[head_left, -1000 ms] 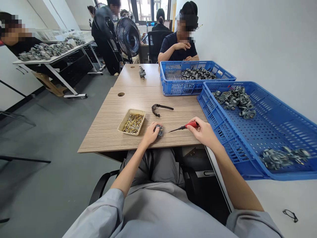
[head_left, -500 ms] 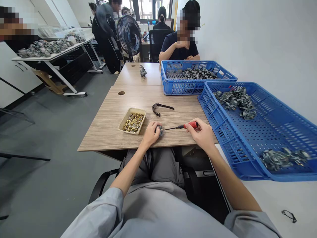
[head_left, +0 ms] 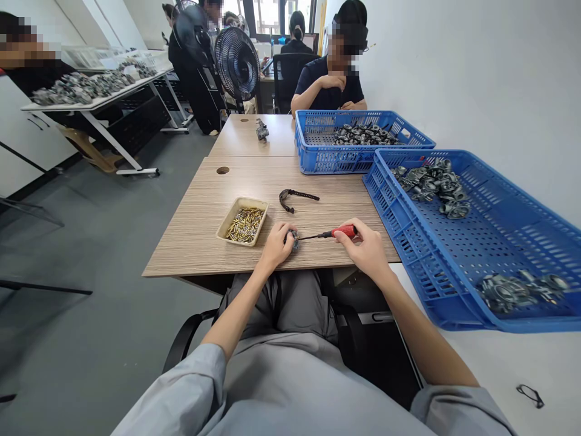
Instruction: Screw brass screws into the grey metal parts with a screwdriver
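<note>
Hands — metal fitting in left, screwdriver in right

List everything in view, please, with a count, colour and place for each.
striped wood desks: two, tan, end to end
plastic crates: two, blue, right side
metal castings: many, grey, in both crates
shallow tray: one, beige, on the desk
brass pins: many, gold, in the tray
strap: one, black, on the desk
standing fans: two, black, beyond the desks
seated co-worker: one, navy shirt, behind the far crate
eyeglasses: one pair, black, lower right
screwdriver: one, red handle, between the hands
small metal part: one, grey, beside the screwdriver tip
left hand: on the small metal part
right hand: holding the screwdriver
</note>
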The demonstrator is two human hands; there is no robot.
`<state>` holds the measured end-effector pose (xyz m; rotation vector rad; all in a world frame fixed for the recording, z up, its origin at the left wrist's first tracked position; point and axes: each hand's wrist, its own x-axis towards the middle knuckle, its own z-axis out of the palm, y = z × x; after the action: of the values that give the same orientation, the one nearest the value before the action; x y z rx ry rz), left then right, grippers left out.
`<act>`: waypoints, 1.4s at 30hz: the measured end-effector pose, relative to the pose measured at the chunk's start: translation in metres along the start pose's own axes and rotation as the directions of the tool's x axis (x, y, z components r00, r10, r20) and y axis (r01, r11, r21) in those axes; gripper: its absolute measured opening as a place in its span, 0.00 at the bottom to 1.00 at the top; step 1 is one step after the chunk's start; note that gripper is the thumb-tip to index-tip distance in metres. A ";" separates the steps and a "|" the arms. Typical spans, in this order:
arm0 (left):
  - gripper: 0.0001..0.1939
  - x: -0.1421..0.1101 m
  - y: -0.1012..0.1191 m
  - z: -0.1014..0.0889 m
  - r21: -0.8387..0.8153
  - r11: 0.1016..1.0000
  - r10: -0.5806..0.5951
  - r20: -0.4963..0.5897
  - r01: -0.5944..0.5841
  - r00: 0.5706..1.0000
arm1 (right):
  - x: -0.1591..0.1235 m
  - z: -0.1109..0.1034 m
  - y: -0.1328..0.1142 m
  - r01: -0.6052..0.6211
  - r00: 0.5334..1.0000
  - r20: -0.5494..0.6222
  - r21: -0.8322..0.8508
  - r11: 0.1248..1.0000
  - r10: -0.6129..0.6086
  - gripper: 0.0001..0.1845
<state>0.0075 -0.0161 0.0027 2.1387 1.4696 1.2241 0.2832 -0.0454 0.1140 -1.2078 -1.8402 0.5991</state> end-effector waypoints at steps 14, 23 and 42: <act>0.12 0.000 0.002 -0.002 0.004 1.000 -0.029 0.004 0.029 1.000 | 0.001 -0.007 0.006 0.103 0.985 0.138 -0.005 0.995 -0.101 0.08; 0.12 0.002 -0.001 -0.001 -0.034 0.998 -0.059 0.002 0.059 0.998 | 0.001 -0.010 0.011 0.179 0.961 0.212 0.004 0.984 -0.175 0.06; 0.12 0.002 -0.003 0.000 -0.008 0.998 -0.063 -0.016 0.063 0.998 | 0.000 -0.005 0.015 0.136 0.973 0.201 -0.108 0.985 -0.113 0.05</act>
<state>0.0061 -0.0131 0.0016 2.0657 1.5249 1.2261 0.2955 -0.0396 0.1052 -1.1341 -2.1267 0.5571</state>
